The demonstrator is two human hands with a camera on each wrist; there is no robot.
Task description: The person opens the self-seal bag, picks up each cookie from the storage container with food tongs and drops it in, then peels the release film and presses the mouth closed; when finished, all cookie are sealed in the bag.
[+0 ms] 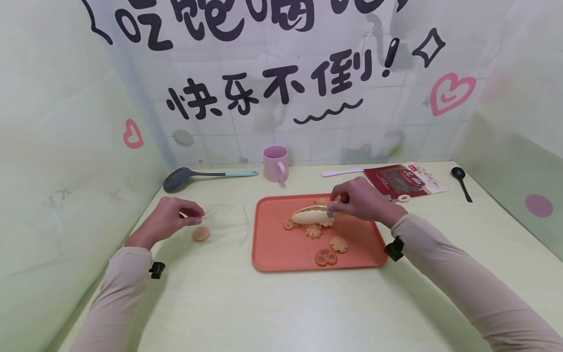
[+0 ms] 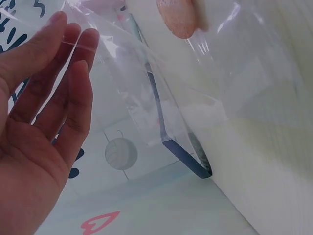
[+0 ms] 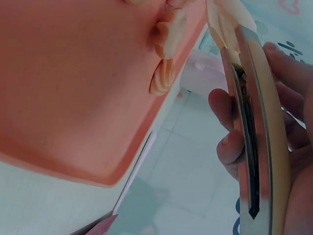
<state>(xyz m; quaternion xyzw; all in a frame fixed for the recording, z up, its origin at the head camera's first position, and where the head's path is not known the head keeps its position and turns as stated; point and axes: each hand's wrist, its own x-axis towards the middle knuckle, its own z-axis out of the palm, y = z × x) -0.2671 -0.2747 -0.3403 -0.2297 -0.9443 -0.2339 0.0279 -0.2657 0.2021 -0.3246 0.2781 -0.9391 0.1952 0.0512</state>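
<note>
watching remotely, i see a pale table [image 1: 286,313] carrying an orange tray [image 1: 281,252]. left of the tray i make out a clear bag [image 2: 244,93] and a round biscuit [image 1: 201,233]; inside or under it, i can't tell. behind the tray stands a mug [image 1: 272,168], with a skimmer [image 1: 179,179] to the tray's rear left. to its rear right i find a lilac handle [image 1: 344,172], red packet [image 1: 399,180], ring [image 1: 407,198] and, farthest, black spoon [image 1: 459,174].

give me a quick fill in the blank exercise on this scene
1. The right hand grips a pair of ____.
2. Clear plastic is pinched by the ____.
3. The pretzel-shaped cookie lies on the orange ____.
4. In the head view, the black spoon lies to the ____ of the mug.

Missing words: tongs; left hand; tray; right
</note>
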